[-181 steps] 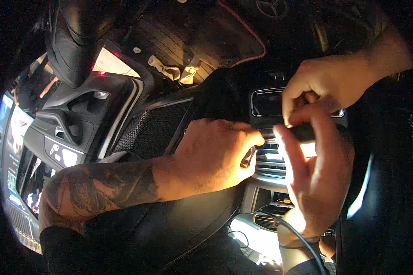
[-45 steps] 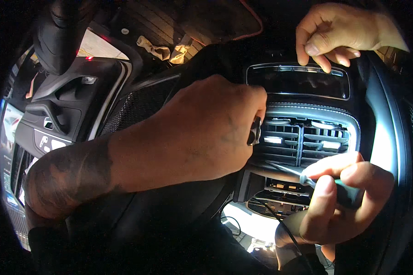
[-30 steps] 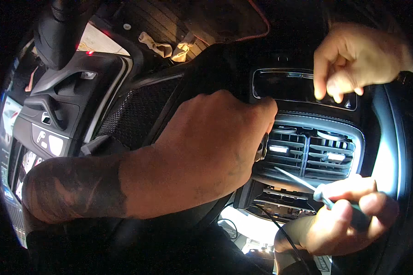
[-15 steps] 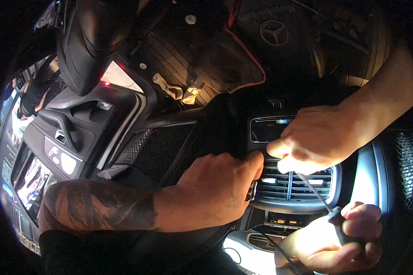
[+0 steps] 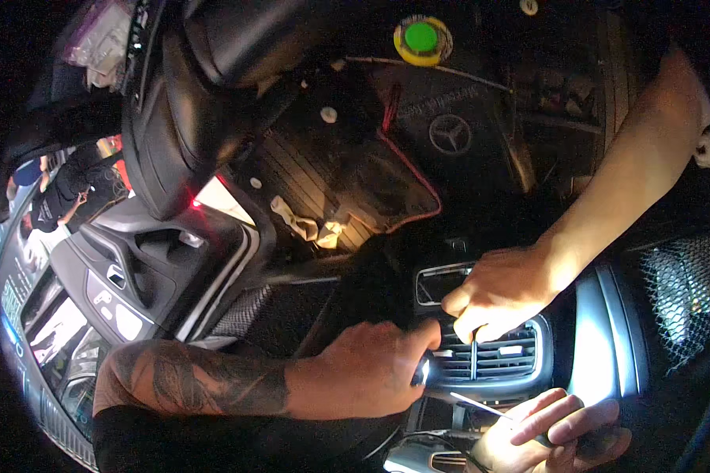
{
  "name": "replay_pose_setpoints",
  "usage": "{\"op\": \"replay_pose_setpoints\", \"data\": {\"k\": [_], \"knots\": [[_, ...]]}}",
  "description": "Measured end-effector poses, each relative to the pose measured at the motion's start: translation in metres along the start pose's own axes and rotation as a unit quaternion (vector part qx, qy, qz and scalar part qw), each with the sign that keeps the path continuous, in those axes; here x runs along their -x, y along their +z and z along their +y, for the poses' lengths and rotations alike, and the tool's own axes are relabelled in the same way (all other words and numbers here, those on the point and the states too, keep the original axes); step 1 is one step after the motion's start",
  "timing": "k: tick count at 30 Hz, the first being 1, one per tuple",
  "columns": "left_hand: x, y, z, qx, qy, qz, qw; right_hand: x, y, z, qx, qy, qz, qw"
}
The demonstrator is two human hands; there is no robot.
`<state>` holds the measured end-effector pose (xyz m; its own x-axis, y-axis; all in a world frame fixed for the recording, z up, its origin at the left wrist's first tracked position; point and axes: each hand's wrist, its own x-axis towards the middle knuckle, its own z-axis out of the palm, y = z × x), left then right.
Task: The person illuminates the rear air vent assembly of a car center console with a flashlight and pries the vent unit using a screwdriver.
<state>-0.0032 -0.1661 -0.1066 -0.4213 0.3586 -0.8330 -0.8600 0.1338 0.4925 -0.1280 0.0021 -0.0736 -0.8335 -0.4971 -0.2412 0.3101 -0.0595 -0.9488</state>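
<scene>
My left hand, at the end of a tattooed forearm, is closed around what looks like a small dark flashlight beside the air vent panel. Most of it is hidden in my fist. At the lower right, my right hand grips a screwdriver, palm up. Its thin metal shaft points up and left, below the vent; the dark handle lies largely hidden by the fingers. A co-worker's hand, reaching in from the upper right, has its fingertips at the vent's upper slats.
A glossy dark panel sits above the vent. To the left stands a door panel, with a dark seat above it. A yellow round thing with a green top lies at the far side. Mesh netting hangs at right.
The screwdriver shaft has swung away from the vent slats and now lies lower and further left. My view has shifted, bringing the yellow and green round thing into sight.
</scene>
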Motion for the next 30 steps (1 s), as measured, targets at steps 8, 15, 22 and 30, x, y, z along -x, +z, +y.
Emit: {"op": "replay_pose_setpoints", "data": {"k": [8,15,22,30], "knots": [[-0.013,-0.079,-0.033,-0.190,-0.019,0.255,0.948,-0.021,0.028,-0.006,-0.101,-0.020,0.222,0.970],[0.004,-0.253,-0.035,-0.376,-0.022,0.597,0.709,-0.021,0.012,-0.004,-0.030,-0.048,-0.044,0.997],[-0.028,-0.289,-0.045,-0.399,-0.053,0.488,0.775,-0.018,0.020,-0.009,0.068,-0.017,0.025,0.997],[-0.040,-0.279,-0.077,-0.357,-0.043,0.565,0.742,-0.012,0.028,-0.012,0.046,0.035,0.012,0.998]]}}
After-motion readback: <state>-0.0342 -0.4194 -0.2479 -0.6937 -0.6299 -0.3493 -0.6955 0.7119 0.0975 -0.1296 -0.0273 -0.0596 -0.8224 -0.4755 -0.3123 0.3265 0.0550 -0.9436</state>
